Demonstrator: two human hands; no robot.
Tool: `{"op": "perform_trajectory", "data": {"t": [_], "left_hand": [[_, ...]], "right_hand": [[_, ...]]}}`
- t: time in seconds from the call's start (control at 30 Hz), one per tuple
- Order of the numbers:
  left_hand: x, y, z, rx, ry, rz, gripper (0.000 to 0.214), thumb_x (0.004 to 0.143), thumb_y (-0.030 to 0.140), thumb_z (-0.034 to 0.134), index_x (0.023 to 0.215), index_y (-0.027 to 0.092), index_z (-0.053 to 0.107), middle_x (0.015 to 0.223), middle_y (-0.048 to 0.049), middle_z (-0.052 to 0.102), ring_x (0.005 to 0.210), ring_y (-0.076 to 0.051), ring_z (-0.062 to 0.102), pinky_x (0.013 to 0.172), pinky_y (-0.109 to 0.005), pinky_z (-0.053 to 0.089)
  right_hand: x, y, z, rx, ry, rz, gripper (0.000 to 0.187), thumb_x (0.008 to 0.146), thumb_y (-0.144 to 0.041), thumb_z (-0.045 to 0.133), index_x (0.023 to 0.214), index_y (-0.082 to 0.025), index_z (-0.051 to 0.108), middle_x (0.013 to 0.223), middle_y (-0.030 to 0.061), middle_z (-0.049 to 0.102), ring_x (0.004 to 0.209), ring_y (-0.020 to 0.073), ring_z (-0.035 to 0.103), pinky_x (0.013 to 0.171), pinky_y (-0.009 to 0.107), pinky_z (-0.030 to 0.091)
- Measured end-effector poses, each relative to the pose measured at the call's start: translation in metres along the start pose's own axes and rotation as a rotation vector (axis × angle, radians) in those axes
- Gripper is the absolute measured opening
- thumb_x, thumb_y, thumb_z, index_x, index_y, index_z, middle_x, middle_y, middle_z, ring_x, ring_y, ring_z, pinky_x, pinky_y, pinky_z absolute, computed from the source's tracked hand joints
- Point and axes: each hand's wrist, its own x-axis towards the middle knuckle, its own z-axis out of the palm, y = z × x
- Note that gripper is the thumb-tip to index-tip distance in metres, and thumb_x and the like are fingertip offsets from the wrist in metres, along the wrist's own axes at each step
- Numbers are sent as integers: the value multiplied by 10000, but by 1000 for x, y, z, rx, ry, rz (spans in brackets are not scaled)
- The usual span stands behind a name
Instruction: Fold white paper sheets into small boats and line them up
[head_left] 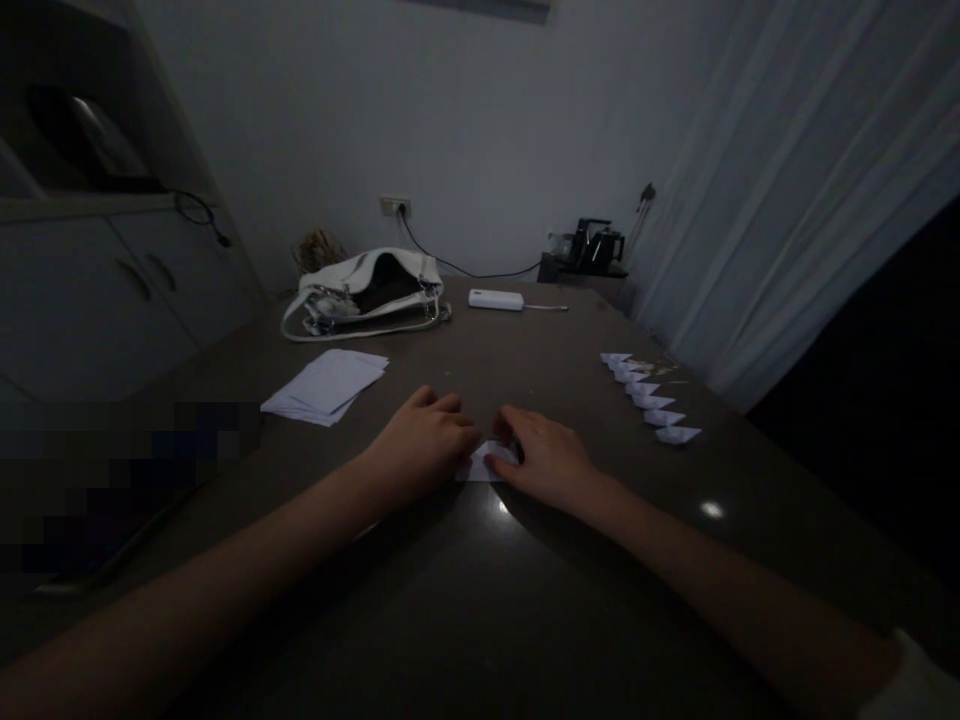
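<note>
A small piece of white folded paper [486,463] lies on the dark table [480,600] between my two hands. My left hand [421,440] rests curled on its left edge, fingers bent down onto the table. My right hand [541,457] presses on the paper's right side, thumb and fingertips pinched on it. Most of the paper is hidden beneath the fingers. A stack of white paper sheets [328,385] lies to the left. A row of several folded white paper boats [651,398] stands at the right.
A white handbag [365,290] lies at the back of the table beside a white power bank [495,299] with a cable. A black kettle [596,245] stands at the far corner. Cabinets [112,290] on the left, a curtain [787,200] on the right.
</note>
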Motion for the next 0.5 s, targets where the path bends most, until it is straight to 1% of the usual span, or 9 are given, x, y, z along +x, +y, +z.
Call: {"op": "perform_trajectory", "data": {"t": [0.2,0.3,0.37,0.4,0.5], "left_hand": [[-4,-2,-2,-51,-68,-53,77,781,190,632,709,182,606,768,-17,685,829,-212,551,677,-315,291],[-8,-6,-3,-153,-106,-119,67,783,203,627,723,184,605,770,-18,674,832,-210,570,697,-311,323],[-11,-9,-1,-287,-107,-141,25,799,215,606,797,191,612,820,-16,664,827,-190,581,711,-296,355],[-12,-10,1,-359,-100,-133,54,817,216,584,855,193,615,865,-20,659,836,-180,585,721,-287,372],[-13,-10,9,-512,-55,-48,166,876,188,508,1005,193,613,1004,-45,640,919,-168,579,783,-272,405]], "right_hand": [[0,0,0,10,2,-8,222,761,-326,610,910,-198,509,879,16,635,788,175,580,584,258,312],[0,0,1,19,4,-16,223,762,-318,613,921,-198,512,886,15,632,798,175,580,603,260,331],[-1,1,2,30,10,-18,220,765,-313,614,925,-197,514,889,15,629,801,172,578,615,261,345],[-1,1,3,42,16,-16,221,767,-313,615,927,-197,516,889,15,628,803,169,578,623,260,354],[-2,3,4,72,38,-11,239,769,-327,626,941,-195,524,904,16,626,814,164,577,644,257,379]]}}
